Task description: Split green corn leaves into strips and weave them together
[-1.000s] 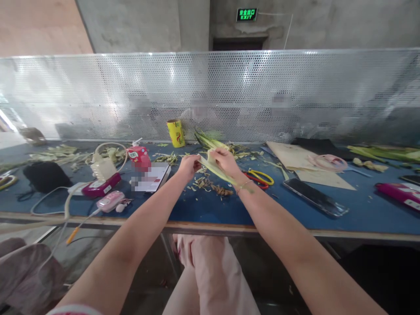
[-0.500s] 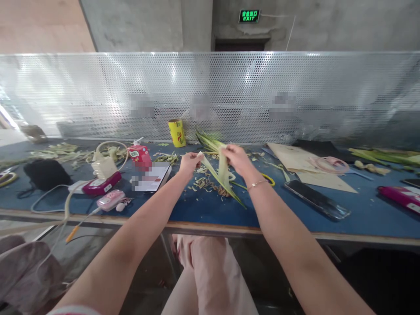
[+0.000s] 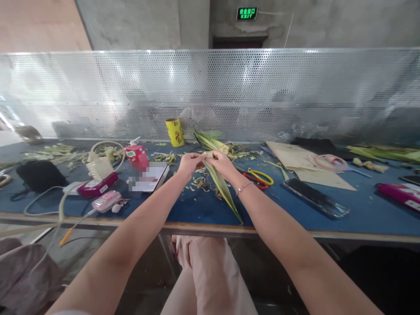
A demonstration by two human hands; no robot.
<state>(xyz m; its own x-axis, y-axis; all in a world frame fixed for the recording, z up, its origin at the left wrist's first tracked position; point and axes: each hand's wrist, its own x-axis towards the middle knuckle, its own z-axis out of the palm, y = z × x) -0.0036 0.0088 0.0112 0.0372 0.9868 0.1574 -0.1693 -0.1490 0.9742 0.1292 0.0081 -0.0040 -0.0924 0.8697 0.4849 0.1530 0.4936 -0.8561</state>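
Observation:
A long, pale green corn husk (image 3: 222, 187) hangs from my fingers, its narrow tip pointing down toward the table's front edge. My left hand (image 3: 190, 165) pinches the wide upper end from the left. Close against it, my right hand (image 3: 222, 163) is closed on the same end, so the fingertips of both hands nearly meet. Just behind them lies a bundle of green and whitish husks (image 3: 212, 142). Scissors with yellow and red handles (image 3: 262, 177) rest right of my right wrist. Dry scraps (image 3: 200, 181) are scattered under my hands.
A yellow cardboard tube (image 3: 175, 132) stands behind my left hand. Leftward are a tablet-like device (image 3: 152, 178), a pink box (image 3: 137, 156) and a cabled magenta device (image 3: 97, 184). A phone (image 3: 315, 197) and brown sheets (image 3: 295, 159) lie rightward. A perforated metal screen (image 3: 229, 83) closes the back.
My right hand has let go of the husk's broad part, moved left and down beside my left hand, and gripped the end there. The husk now hangs narrower, and the scissors show more fully.

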